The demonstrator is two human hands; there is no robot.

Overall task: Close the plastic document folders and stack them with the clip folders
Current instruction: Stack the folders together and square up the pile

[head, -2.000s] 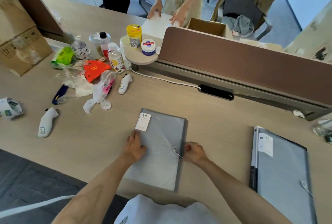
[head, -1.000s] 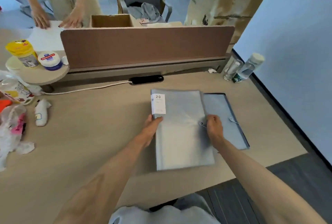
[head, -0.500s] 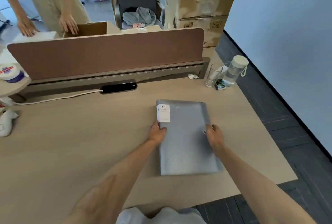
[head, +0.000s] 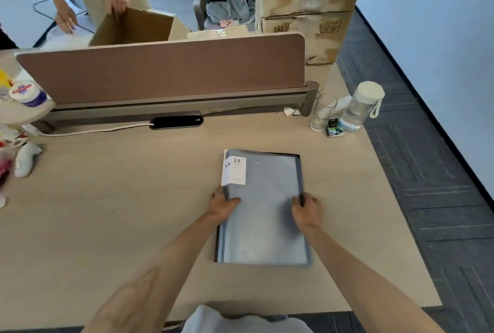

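1. Two grey plastic folders [head: 263, 209] lie stacked flat on the counter [head: 107, 212], right of centre; dark edge of the lower one shows along the left and far side
2. Top folder is closed, white label [head: 234, 171] marked "20" at its far-left corner
3. Left hand [head: 223, 205] grips the stack's left edge, thumb on the top cover, fingers wrapped around the side
4. Right hand [head: 306, 209] grips the right edge, thumb on the cover, fingers curled over the side
5. Far right of counter: empty glass [head: 322, 113], clear water bottle [head: 362, 105] with white cap, small dark item just beside and between them
6. Brown divider panel [head: 165, 70] runs along the far side, black power strip [head: 176, 121] at its base with a white cable going left
7. Beyond the divider another person has a hand on an open cardboard box [head: 133, 28]
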